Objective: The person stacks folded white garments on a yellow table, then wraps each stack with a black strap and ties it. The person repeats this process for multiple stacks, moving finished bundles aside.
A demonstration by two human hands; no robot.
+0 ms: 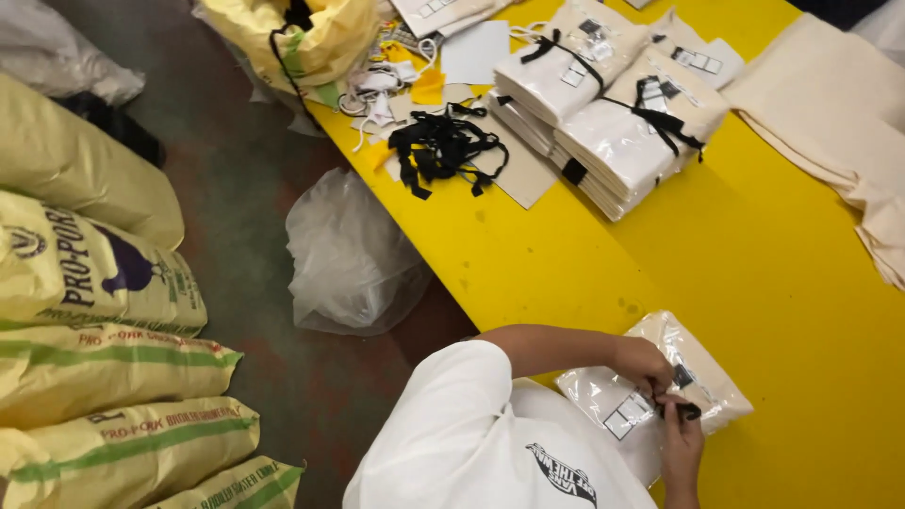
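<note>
A clear plastic packet of folded white cloth (702, 372) with a small label lies on the yellow table (754, 254) close to my body. My left hand (641, 363) reaches in from the left and rests on the packet, its fingers pinching a black strip (685, 407) that crosses it. From below, my right hand (681, 443) grips the same black strip at the packet's near edge. Both hands touch each other over the strip.
Stacked white packets tied with black strips (613, 104) sit at the table's far side beside a tangle of loose black strips (441, 146) on cardboard. Folded cream cloth (839, 113) lies at right. Yellow sacks (85, 311) and a clear plastic bag (349, 254) are on the floor at left.
</note>
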